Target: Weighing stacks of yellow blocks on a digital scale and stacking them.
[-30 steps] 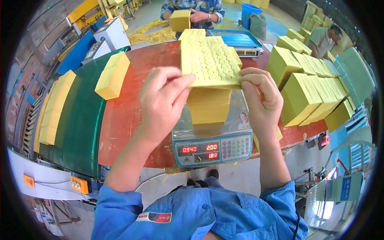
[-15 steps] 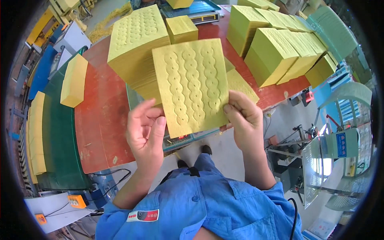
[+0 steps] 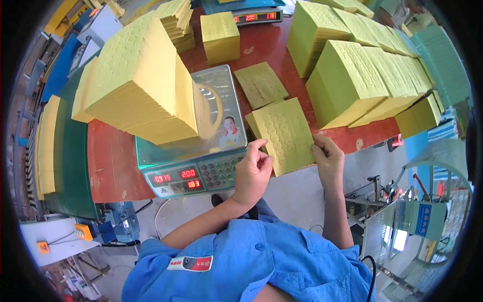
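A thin stack of yellow embossed paper sheets (image 3: 288,135) lies at the table's front edge, tilted slightly, with rows of round coin-like marks. My right hand (image 3: 329,157) pinches its right edge between thumb and fingers. At its left edge my left hand (image 3: 254,172) is closed, fingers curled against the paper. Just beyond lies another small yellow embossed sheet (image 3: 260,84). To the left, a tall stack of yellow paper (image 3: 146,85) stands on a digital scale (image 3: 221,83) with a lit red display, beside a round-handled mug-like object (image 3: 214,113), partly hidden.
Several tall paper blocks (image 3: 347,83) line the red table (image 3: 113,161) on the right. A smaller block (image 3: 220,38) stands behind the scale, near a second scale (image 3: 256,16). A green surface (image 3: 70,151) adjoins on the left. Metal frames (image 3: 427,201) stand at the right.
Both hands have lowered the yellow sheets from in front of me to the table's front edge, right of the scale. The view has shifted, uncovering the scale and its display.
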`<act>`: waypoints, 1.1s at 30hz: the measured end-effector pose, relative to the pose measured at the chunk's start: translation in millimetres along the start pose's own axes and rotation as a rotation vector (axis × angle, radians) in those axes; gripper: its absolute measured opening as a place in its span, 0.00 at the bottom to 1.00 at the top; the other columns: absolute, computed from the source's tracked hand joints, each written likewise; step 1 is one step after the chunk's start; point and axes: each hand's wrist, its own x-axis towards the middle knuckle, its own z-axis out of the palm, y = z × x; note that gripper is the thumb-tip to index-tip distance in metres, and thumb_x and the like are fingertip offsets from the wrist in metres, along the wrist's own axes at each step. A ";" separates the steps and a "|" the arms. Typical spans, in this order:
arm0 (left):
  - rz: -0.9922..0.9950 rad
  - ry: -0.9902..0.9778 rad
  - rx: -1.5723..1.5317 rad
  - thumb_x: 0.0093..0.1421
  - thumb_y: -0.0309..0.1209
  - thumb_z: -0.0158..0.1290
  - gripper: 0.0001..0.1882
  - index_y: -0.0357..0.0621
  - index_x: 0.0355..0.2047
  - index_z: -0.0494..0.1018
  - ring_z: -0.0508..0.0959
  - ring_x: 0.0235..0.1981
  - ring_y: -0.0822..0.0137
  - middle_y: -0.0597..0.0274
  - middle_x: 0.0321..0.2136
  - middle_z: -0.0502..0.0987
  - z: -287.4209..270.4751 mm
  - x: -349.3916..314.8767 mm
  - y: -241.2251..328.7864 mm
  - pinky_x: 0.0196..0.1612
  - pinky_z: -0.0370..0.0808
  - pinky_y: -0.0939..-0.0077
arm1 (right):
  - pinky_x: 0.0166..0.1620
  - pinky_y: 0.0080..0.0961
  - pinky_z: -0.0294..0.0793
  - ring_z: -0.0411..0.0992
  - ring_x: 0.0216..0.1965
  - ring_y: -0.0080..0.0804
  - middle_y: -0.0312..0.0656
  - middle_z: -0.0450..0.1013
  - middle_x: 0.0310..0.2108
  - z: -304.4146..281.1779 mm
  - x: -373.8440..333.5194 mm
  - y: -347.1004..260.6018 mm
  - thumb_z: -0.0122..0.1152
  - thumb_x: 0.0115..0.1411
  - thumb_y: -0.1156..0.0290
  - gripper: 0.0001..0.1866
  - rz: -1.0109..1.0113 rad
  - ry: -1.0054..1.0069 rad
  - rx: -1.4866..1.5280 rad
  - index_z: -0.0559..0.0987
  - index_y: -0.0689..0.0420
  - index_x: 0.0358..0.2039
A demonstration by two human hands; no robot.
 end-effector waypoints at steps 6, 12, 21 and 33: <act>0.000 0.008 0.140 0.61 0.18 0.55 0.17 0.37 0.51 0.70 0.80 0.26 0.70 0.57 0.27 0.77 12.3 0.3 -20.8 0.29 0.77 0.74 | 0.39 0.17 0.72 0.72 0.35 0.17 0.36 0.79 0.34 4.3 29.9 4.4 0.57 0.62 0.83 0.13 0.000 -0.100 -0.131 0.80 0.65 0.47; 0.214 0.017 0.470 0.55 0.19 0.58 0.22 0.37 0.51 0.71 0.78 0.26 0.52 0.52 0.33 0.72 15.0 0.7 -4.2 0.27 0.78 0.65 | 0.37 0.20 0.72 0.72 0.32 0.20 0.39 0.76 0.32 10.1 32.4 6.1 0.61 0.58 0.81 0.14 -0.146 -0.069 -0.350 0.81 0.61 0.45; 0.399 -0.003 0.470 0.56 0.23 0.60 0.14 0.40 0.44 0.76 0.77 0.24 0.55 0.57 0.28 0.74 -17.9 -19.6 21.0 0.26 0.75 0.65 | 0.38 0.28 0.74 0.74 0.34 0.35 0.42 0.73 0.35 18.2 8.8 -23.3 0.65 0.52 0.82 0.18 -0.413 0.076 -0.527 0.80 0.59 0.45; 0.226 0.543 0.321 0.67 0.19 0.50 0.09 0.37 0.44 0.78 0.70 0.24 0.80 0.66 0.28 0.74 -210.2 -109.4 40.3 0.27 0.67 0.85 | 0.35 0.17 0.68 0.69 0.29 0.19 0.35 0.72 0.30 105.5 -89.3 -118.4 0.65 0.54 0.86 0.13 -0.494 -0.334 -0.039 0.81 0.61 0.40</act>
